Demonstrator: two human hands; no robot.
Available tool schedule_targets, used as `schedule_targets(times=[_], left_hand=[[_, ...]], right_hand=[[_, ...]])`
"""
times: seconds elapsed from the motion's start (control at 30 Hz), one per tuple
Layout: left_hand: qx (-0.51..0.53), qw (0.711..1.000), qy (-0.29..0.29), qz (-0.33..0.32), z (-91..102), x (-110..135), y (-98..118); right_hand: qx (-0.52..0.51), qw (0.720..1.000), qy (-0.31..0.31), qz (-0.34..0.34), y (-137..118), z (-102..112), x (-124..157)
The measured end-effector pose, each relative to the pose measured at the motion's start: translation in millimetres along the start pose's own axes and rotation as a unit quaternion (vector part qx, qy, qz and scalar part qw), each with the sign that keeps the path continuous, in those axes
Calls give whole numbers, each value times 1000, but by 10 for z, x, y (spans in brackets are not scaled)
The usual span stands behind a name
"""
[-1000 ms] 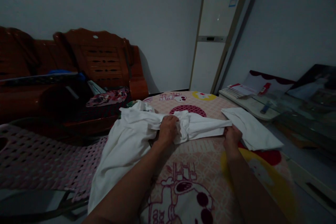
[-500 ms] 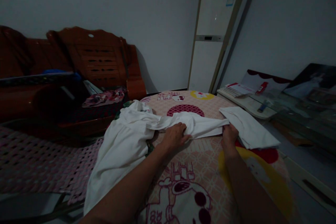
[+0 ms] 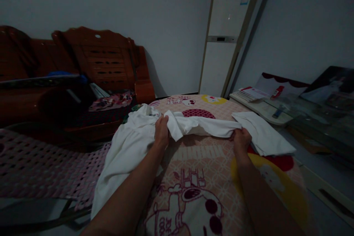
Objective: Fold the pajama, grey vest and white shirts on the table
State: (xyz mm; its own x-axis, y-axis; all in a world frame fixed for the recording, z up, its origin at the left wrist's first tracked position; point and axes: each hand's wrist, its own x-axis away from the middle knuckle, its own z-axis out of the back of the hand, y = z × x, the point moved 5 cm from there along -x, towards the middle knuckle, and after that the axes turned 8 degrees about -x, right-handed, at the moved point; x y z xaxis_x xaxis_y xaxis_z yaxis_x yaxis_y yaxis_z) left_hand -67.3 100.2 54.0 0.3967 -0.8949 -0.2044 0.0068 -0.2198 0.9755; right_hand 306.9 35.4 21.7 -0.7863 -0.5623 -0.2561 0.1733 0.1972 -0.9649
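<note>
A narrow white length of cloth (image 3: 206, 124), like a sleeve or trouser leg, is stretched sideways a little over the table. My left hand (image 3: 162, 129) is closed on its left end, where a flap hangs down. My right hand (image 3: 241, 139) pinches the right end. Left of my left hand a rumpled white garment (image 3: 129, 143) drapes over the table's edge; whether it joins the stretched cloth is hidden behind my hand. A folded white cloth (image 3: 264, 134) lies flat just right of my right hand.
The round table has a pink patterned tablecloth (image 3: 199, 177). A woven pink chair (image 3: 55, 169) stands at the left, with a carved wooden bench (image 3: 102, 59) behind. A glass-topped stand (image 3: 312, 114) with papers is on the right, and a tall white air conditioner (image 3: 219, 66) at the back.
My left hand has gone from lying on the cloth's middle to gripping its left end, further left. The cloth is now lifted and pulled straighter. My right hand keeps its place.
</note>
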Motion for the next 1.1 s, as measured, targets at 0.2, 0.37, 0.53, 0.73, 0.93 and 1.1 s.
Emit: schedule_targets(times=[0.2,0.37,0.53,0.73,0.93,1.1], left_hand=[[109,991,-35,66,-133,57,-42],[147,971,-176,72,-340,261,73],[58,912,-403,46,-627,621,69],[9,915,-402,-12,-648,666,71],[-161,887,-400,-167,-598,696,139],[-302,869,-291,-261,-529,611,168]], right_hand=[[101,944,-61,309,-488,-168,329],[166,818,-281,474,-650,-535,877],[117,796,-383,454,-542,-710,1094],[85,954,-214,192,-377,-485,678],[-5,996,-55,63,-211,-262,413],[-66,998,-4,13,-74,-222,342]])
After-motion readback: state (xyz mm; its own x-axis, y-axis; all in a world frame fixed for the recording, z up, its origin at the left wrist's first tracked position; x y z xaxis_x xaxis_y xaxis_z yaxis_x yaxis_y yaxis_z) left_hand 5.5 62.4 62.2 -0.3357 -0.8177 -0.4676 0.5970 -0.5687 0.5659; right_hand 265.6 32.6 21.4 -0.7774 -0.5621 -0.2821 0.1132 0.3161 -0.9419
